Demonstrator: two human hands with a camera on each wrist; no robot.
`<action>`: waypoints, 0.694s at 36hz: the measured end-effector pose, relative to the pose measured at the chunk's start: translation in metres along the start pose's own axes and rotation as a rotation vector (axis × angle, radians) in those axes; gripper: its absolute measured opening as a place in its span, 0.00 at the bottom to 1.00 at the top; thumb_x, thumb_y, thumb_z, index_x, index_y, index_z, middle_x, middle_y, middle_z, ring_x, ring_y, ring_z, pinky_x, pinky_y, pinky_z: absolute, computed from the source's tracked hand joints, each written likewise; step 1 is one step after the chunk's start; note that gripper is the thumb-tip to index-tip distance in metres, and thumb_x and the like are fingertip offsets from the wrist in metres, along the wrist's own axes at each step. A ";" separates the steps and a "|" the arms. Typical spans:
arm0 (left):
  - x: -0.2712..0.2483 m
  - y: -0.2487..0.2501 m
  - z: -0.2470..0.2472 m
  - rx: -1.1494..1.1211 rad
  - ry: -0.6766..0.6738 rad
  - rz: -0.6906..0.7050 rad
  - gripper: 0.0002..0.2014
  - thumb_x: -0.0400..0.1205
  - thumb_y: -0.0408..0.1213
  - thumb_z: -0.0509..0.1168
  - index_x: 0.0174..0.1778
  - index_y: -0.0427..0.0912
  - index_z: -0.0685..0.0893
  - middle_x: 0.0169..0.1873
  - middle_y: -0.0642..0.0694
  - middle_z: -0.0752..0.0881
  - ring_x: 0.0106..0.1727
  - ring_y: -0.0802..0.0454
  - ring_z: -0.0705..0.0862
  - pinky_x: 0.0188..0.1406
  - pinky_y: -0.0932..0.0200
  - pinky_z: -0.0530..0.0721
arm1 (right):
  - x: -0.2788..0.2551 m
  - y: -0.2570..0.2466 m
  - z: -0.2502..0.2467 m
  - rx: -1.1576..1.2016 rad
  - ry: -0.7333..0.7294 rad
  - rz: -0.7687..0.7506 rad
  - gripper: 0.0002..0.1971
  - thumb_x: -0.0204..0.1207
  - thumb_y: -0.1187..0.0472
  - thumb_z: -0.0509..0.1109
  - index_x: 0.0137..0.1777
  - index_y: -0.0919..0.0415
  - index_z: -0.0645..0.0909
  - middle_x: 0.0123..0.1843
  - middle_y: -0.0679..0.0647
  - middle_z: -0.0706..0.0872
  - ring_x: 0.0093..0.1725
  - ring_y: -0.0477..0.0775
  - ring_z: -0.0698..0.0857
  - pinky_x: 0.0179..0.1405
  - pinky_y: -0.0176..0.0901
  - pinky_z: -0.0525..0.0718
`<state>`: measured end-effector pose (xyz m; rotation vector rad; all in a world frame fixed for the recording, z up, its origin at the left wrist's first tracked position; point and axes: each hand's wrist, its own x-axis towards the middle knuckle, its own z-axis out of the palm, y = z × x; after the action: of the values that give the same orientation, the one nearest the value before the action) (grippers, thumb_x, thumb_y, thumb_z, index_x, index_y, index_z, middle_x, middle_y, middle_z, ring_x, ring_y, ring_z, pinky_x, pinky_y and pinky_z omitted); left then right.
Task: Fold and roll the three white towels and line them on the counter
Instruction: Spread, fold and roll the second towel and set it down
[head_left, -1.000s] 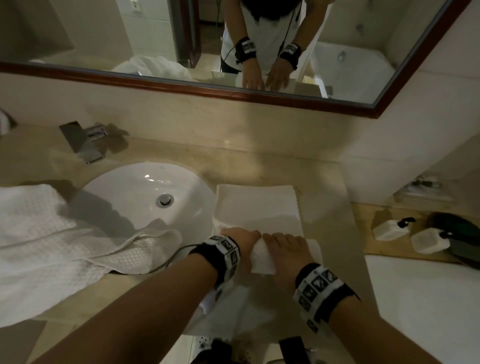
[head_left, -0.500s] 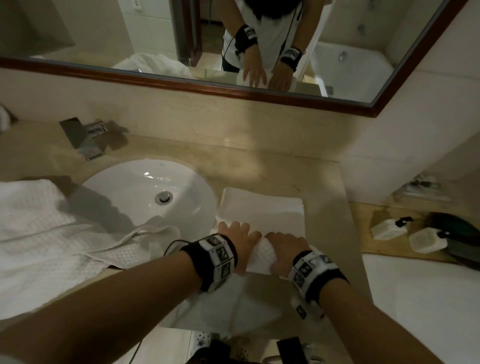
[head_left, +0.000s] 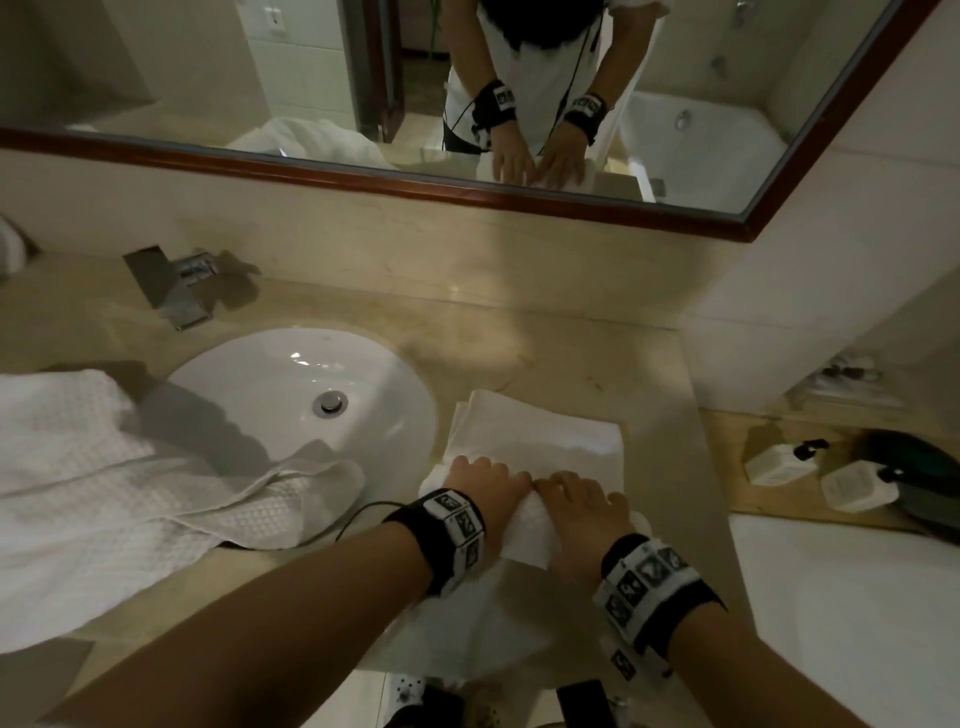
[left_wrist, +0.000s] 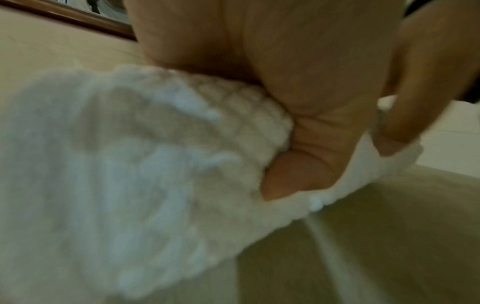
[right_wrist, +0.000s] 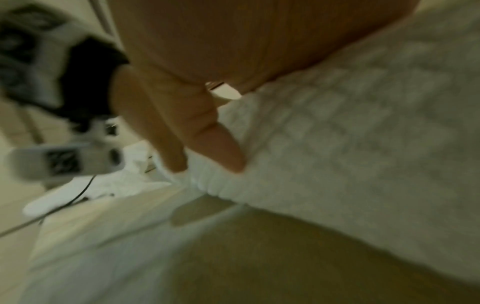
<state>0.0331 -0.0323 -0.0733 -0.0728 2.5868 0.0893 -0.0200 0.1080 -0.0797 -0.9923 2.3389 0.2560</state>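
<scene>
A white towel (head_left: 535, 441) lies folded into a strip on the beige counter (head_left: 545, 358), right of the sink. Its near end is a thick roll (head_left: 524, 525). My left hand (head_left: 483, 488) and right hand (head_left: 576, 514) sit side by side on the roll, fingers curved over its top. In the left wrist view my left thumb (left_wrist: 298, 174) tucks behind the roll (left_wrist: 130, 164). The right wrist view shows my right hand's thumb (right_wrist: 215, 148) against the towel (right_wrist: 363, 144). A heap of white waffle towels (head_left: 104, 493) lies left, one corner drooping into the sink.
The white sink (head_left: 291, 364) and a steel faucet (head_left: 176, 286) are to the left. A framed mirror (head_left: 311, 78) hangs behind the counter. Two white pump bottles (head_left: 779, 462) stand on a lower wooden shelf at the right. A black cable (head_left: 363, 514) runs from my left wrist.
Both hands have pushed the roll away from me along the strip. The roll is thicker and the flat part ahead of it is shorter.
</scene>
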 end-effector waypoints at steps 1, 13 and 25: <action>0.002 -0.002 -0.004 -0.007 -0.032 0.007 0.37 0.68 0.49 0.76 0.72 0.50 0.68 0.61 0.43 0.79 0.62 0.40 0.79 0.63 0.41 0.75 | -0.005 -0.004 0.002 -0.010 0.019 0.014 0.48 0.69 0.43 0.70 0.82 0.47 0.43 0.81 0.53 0.51 0.79 0.62 0.57 0.76 0.68 0.56; 0.020 -0.011 -0.009 -0.230 -0.246 -0.023 0.31 0.64 0.41 0.71 0.65 0.49 0.74 0.58 0.43 0.80 0.57 0.43 0.81 0.55 0.47 0.85 | 0.009 -0.015 0.011 -0.105 0.153 0.035 0.43 0.69 0.41 0.67 0.79 0.48 0.49 0.74 0.54 0.65 0.71 0.62 0.67 0.73 0.66 0.58; -0.007 0.031 0.036 0.051 0.109 -0.104 0.37 0.87 0.45 0.53 0.83 0.37 0.37 0.83 0.33 0.45 0.82 0.31 0.45 0.77 0.25 0.47 | 0.042 -0.002 -0.046 -0.026 -0.101 -0.074 0.41 0.55 0.49 0.81 0.68 0.49 0.67 0.66 0.52 0.78 0.63 0.59 0.79 0.60 0.54 0.79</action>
<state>0.0560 0.0014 -0.0989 -0.1976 2.6871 -0.0192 -0.0621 0.0645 -0.0666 -1.0519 2.2081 0.3003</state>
